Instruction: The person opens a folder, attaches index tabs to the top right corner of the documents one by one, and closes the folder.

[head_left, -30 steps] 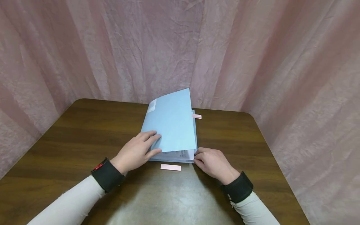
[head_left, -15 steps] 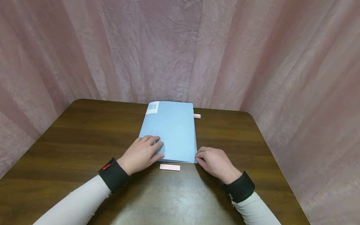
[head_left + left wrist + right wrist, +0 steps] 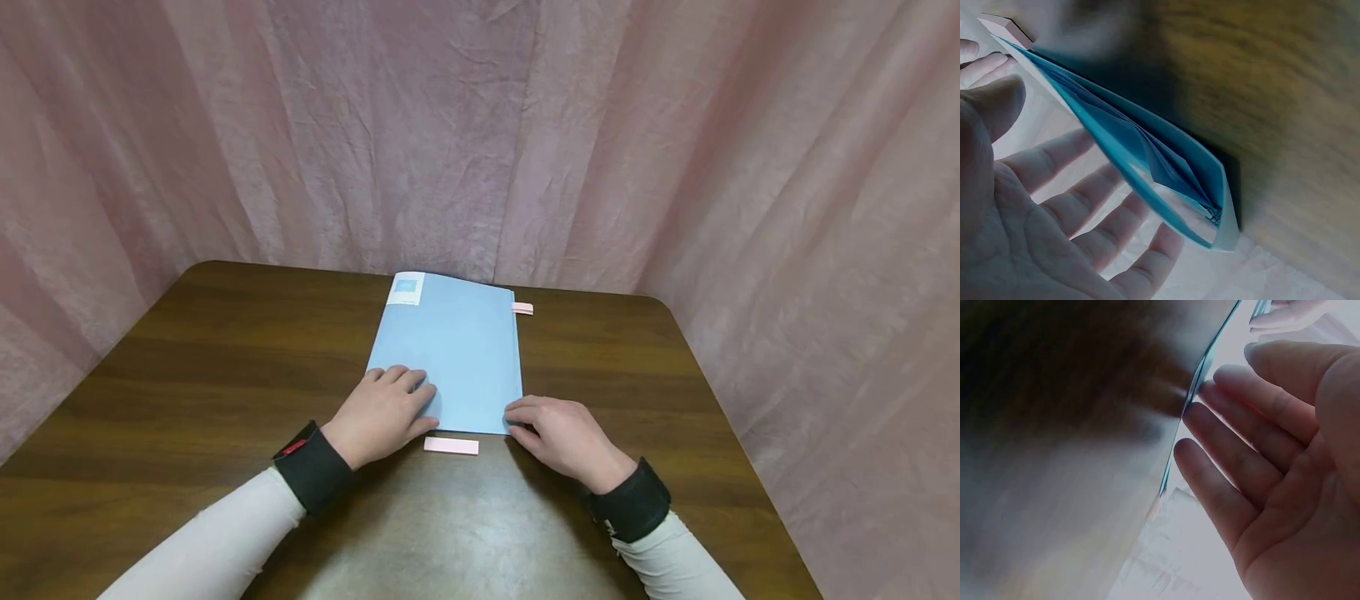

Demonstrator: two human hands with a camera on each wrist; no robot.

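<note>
A light blue folder [image 3: 465, 350] lies closed in the middle of the table, with a white label [image 3: 406, 288] at its upper left. My left hand [image 3: 381, 417] rests on its lower left part with the fingers spread. In the left wrist view, papers [image 3: 1141, 134] show between the covers near the spine. My right hand [image 3: 562, 433] touches the cover at the lower right corner; the right wrist view shows its fingers [image 3: 1229, 434] nearly straight against the folder's edge. A pink sticky tab [image 3: 522, 308] juts from the upper right edge of the folder.
A thin pink pad of sticky notes [image 3: 451, 446] lies just in front of the folder's near edge. The brown wooden table [image 3: 247, 358] reaches back to a pink curtain [image 3: 450, 133] that hangs behind and around it.
The raised front cover has come down flat over the papers. My left hand has slid slightly right and nearer; my right hand has shifted from the corner's edge onto the cover.
</note>
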